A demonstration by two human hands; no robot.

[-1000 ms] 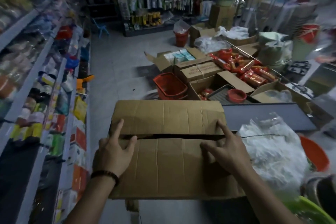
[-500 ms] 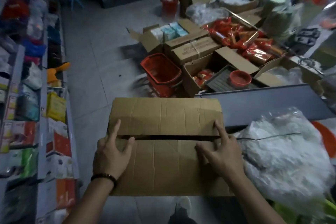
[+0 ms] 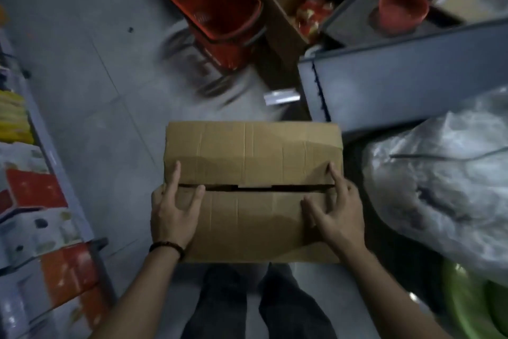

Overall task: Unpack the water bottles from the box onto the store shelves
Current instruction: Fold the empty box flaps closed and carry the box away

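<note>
The brown corrugated cardboard box (image 3: pixel 251 190) is shut, so its contents are hidden; only a dark slit shows between its two top flaps. Motion blur smears the red plastic shopping basket (image 3: pixel 220 19) beyond the box and the packaged goods on the grey store shelf (image 3: pixel 59 171) to the box's left. The box sits over the grey tiled floor (image 3: pixel 90 85), directly ahead of the person's dark trouser legs. The left hand (image 3: pixel 173 212) lies open on the box's left end, index finger stretched across the slit, gripping nothing. The right hand (image 3: pixel 336 210) rests spread on the right end, index fingertip past the slit, thumb pressed on the near flap.
</note>
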